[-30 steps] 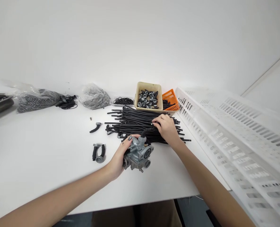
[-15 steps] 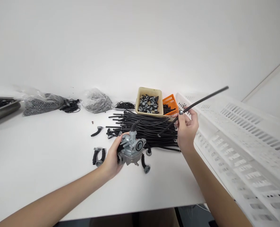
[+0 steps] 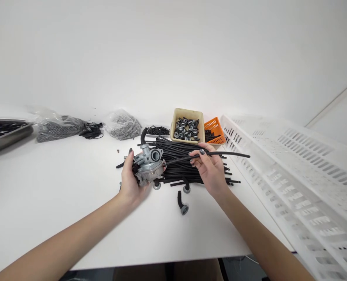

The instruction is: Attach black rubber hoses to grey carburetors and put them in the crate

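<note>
My left hand (image 3: 131,177) is closed around a grey metal carburetor (image 3: 150,166), held above the table with its round bore facing me. A black rubber elbow boot (image 3: 144,135) rises from its top. Between the fingers of my right hand (image 3: 210,168) is a thin black rubber hose (image 3: 230,153), lying nearly level. Its left end is close to the carburetor's lower right side; I cannot tell if they touch. Behind both hands lies a pile of black hoses (image 3: 185,171). A loose elbow cap (image 3: 182,205) rests on the white table in front of it.
A cream bin (image 3: 173,125) of capped boots and an orange basket (image 3: 221,130) stand at the back. White perforated crates (image 3: 296,187) fill the right side. Bags of small metal parts (image 3: 123,125) and a metal tray (image 3: 11,136) are at the left.
The carburetor in my left hand has moved left and up and tilted. My right hand has brought the hose lower and leftward, swinging it from a slant to nearly level, its end by the carburetor.
</note>
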A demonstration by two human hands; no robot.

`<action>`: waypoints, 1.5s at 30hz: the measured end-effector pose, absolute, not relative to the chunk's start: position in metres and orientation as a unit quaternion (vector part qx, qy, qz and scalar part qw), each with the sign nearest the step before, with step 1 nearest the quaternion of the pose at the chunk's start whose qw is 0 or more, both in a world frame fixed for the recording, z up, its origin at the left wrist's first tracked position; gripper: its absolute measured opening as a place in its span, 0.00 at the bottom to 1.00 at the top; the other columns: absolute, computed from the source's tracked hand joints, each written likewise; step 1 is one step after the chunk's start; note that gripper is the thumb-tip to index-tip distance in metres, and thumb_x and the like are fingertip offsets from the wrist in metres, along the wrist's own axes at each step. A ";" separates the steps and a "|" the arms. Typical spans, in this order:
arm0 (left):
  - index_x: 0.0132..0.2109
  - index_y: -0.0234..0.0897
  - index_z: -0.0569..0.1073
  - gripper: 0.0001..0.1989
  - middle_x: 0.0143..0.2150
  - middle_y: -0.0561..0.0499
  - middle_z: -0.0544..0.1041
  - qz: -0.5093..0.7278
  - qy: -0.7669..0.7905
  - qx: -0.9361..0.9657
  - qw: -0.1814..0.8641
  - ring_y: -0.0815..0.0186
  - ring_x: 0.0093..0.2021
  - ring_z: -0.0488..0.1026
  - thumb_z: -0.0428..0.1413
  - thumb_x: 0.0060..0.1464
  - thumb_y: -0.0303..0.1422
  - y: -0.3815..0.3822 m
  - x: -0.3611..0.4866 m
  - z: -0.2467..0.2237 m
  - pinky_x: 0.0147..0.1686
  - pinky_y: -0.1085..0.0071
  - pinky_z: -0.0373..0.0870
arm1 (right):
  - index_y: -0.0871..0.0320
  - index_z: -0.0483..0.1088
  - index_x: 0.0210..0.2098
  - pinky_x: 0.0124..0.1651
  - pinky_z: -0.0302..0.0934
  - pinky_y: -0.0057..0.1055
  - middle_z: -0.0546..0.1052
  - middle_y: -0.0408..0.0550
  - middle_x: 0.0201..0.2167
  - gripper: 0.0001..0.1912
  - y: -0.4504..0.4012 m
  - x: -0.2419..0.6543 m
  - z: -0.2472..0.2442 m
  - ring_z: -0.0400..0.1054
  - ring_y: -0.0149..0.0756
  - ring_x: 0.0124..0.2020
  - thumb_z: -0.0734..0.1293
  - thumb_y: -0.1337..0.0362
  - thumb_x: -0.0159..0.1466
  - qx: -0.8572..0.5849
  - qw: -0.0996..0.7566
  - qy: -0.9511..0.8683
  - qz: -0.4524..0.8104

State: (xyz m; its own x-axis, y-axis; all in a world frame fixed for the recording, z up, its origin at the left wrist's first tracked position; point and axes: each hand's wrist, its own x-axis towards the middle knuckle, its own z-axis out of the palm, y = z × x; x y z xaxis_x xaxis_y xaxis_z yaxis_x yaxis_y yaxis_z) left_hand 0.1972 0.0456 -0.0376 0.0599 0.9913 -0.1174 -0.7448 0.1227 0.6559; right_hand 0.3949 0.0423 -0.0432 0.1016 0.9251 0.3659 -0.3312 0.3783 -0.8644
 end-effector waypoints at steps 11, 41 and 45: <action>0.45 0.35 0.74 0.18 0.35 0.47 0.81 0.627 0.301 0.245 0.675 0.56 0.38 0.80 0.51 0.57 0.44 0.046 0.196 -0.042 0.38 0.61 0.78 | 0.56 0.73 0.35 0.35 0.66 0.29 0.74 0.44 0.31 0.06 0.035 0.374 -0.061 0.69 0.30 0.31 0.69 0.60 0.60 -0.363 0.563 -0.617 0.412; 0.36 0.39 0.74 0.11 0.31 0.56 0.76 0.730 0.277 0.262 0.567 0.70 0.28 0.73 0.56 0.53 0.42 0.042 0.196 -0.045 0.24 0.78 0.68 | 0.53 0.58 0.29 0.66 0.52 0.51 0.71 0.53 0.57 0.09 0.015 0.355 -0.059 0.59 0.43 0.63 0.63 0.69 0.63 -0.294 0.505 -0.654 0.480; 0.36 0.40 0.73 0.11 0.29 0.57 0.76 0.734 0.272 0.275 0.559 0.71 0.24 0.71 0.57 0.52 0.43 0.040 0.196 -0.045 0.18 0.79 0.62 | 0.53 0.57 0.29 0.66 0.52 0.49 0.73 0.54 0.55 0.10 0.017 0.354 -0.059 0.60 0.41 0.63 0.62 0.70 0.63 -0.306 0.514 -0.647 0.473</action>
